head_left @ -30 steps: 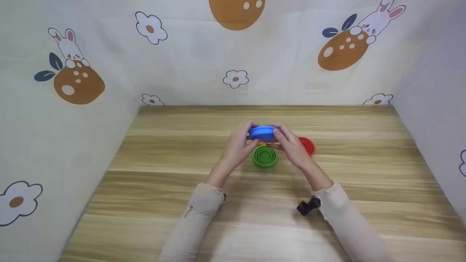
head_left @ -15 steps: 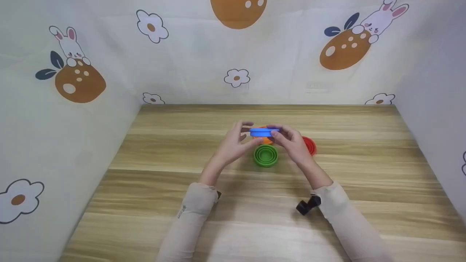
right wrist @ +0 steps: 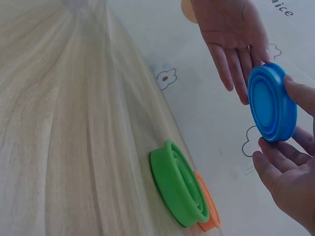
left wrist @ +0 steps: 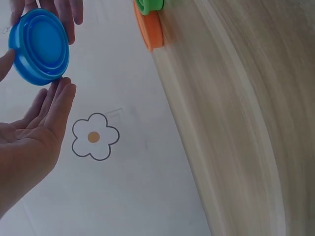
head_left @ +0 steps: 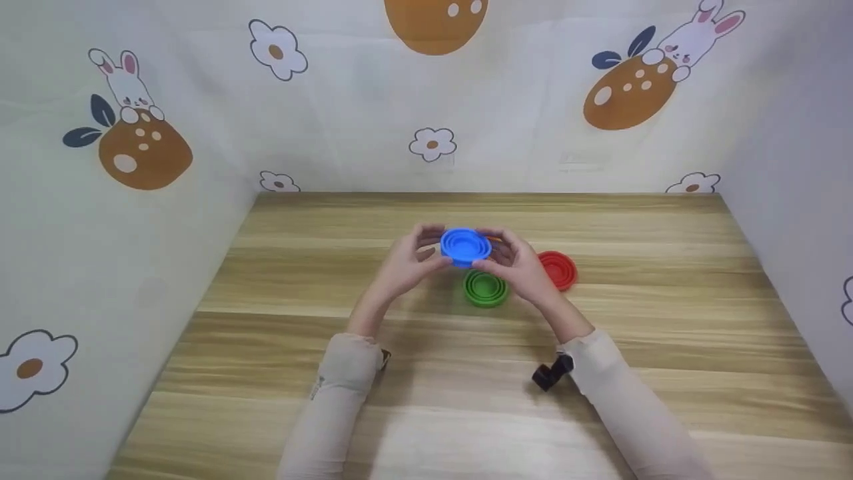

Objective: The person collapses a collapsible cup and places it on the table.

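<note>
A blue collapsible cup [head_left: 466, 247], folded flat into rings, is held above the table with its ringed face tilted toward the head camera. My left hand [head_left: 408, 265] holds its left edge, thumb in front and fairly straight fingers behind. On the opposite edge my right hand [head_left: 520, 268] pinches it between thumb and fingers. Below and slightly right lies a green ringed cup [head_left: 486, 289], also flat. A red one [head_left: 557, 271] rests beyond the right hand. An orange one [right wrist: 208, 204] sits behind the green cup, mostly hidden in the head view by the right hand.
The wood-grain table [head_left: 280, 360] ends at a back wall [head_left: 360, 113] covered in printed cloth, with side walls left and right. A black wrist mount [head_left: 552, 373] sticks out from the right sleeve, low over the table.
The blue cup has turned from edge-on to show its rings and shifted slightly left with both hands. My left fingers spread half a second ago and now touch its edge again.
</note>
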`<state>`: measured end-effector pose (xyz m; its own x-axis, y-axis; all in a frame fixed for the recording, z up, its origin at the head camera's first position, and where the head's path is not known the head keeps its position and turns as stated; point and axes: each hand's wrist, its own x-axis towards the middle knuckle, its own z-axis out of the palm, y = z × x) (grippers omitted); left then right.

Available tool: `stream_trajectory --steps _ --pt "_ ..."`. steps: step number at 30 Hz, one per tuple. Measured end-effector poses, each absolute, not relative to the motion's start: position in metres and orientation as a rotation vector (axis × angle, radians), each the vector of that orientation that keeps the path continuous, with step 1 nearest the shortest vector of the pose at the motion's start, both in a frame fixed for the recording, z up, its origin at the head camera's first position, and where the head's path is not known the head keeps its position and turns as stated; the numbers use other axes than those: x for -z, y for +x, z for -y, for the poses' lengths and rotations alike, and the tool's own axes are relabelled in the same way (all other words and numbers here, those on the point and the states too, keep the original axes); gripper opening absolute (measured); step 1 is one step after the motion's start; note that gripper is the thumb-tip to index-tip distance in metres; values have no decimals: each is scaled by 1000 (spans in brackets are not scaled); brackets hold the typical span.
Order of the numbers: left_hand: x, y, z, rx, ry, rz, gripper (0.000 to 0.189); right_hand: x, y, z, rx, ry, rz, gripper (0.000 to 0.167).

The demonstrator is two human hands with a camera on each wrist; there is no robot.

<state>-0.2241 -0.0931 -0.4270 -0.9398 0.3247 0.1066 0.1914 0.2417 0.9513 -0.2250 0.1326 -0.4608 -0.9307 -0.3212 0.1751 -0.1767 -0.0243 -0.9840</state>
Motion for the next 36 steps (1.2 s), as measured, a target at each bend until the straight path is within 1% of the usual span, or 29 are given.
stream_trajectory --steps 11,21,29,36 --pt "441 -232 108 -1682 464 -2417 58 482 -238 -114 1919 -643 -2318 63" --pt "452 -234 117 -1527 413 -2426 57 496 -242 -102 1653 -613 -2478 67" --pt "455 -235 122 -1384 405 -2483 55 495 -240 -97 1413 -621 -2632 72" --pt "456 -235 124 -1309 389 -2492 57 496 -240 -94 1239 -674 -2717 73"
